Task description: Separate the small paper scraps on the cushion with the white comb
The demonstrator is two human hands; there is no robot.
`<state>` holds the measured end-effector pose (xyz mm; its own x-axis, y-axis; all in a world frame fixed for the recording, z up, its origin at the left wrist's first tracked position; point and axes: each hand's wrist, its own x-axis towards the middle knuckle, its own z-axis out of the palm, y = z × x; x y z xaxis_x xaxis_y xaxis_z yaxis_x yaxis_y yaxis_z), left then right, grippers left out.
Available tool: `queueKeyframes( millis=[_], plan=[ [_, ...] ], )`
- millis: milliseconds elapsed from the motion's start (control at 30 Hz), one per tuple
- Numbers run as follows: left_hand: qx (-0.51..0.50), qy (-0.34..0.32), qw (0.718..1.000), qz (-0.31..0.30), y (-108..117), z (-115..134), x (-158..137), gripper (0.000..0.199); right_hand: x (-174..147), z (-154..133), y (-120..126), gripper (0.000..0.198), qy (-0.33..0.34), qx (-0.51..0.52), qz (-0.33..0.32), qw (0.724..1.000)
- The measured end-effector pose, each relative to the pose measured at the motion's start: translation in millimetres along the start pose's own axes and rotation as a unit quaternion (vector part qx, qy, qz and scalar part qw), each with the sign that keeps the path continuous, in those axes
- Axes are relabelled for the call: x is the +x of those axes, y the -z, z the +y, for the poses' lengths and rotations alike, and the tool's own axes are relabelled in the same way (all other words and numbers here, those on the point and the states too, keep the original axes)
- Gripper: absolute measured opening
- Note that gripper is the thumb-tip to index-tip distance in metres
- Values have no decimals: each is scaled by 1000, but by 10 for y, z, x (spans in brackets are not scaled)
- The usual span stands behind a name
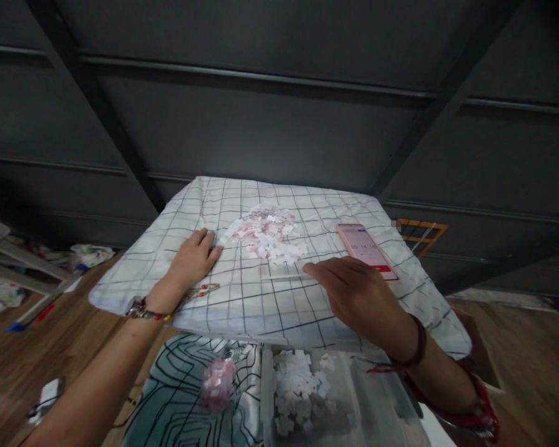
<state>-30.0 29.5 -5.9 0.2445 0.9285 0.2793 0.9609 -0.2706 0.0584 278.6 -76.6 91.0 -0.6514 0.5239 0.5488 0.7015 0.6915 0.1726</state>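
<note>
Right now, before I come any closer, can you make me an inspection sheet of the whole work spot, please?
Surface: white checked cloth, creased in places.
Job's things: pile of pink and white paper scraps; thin pale strip in front of it; clear bin holding white scraps.
Clutter: phone on the cloth; pink bundle beside the bin.
Hands: left hand flat beside the pile; right hand at the strip's end, pinch unclear.
Cables: dark cord by a white block, lower left.
Surroundings: dark panelled wall, wooden floor.
</note>
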Motion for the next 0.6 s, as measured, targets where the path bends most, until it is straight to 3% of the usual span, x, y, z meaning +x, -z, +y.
queueKeyframes(
  millis=[300,500,600],
  plan=[
    [14,4,1000,-15,7,3,14,55,22,-14,12,32,-6,-67,13,998],
    [7,-2,1000,-10,4,-2,8,54,13,-47,42,31,-4,-31,-28,999],
    [5,-5,1000,-5,0,0,7,54,16,-30,70,33,-6,-27,-16,999]
  ],
)
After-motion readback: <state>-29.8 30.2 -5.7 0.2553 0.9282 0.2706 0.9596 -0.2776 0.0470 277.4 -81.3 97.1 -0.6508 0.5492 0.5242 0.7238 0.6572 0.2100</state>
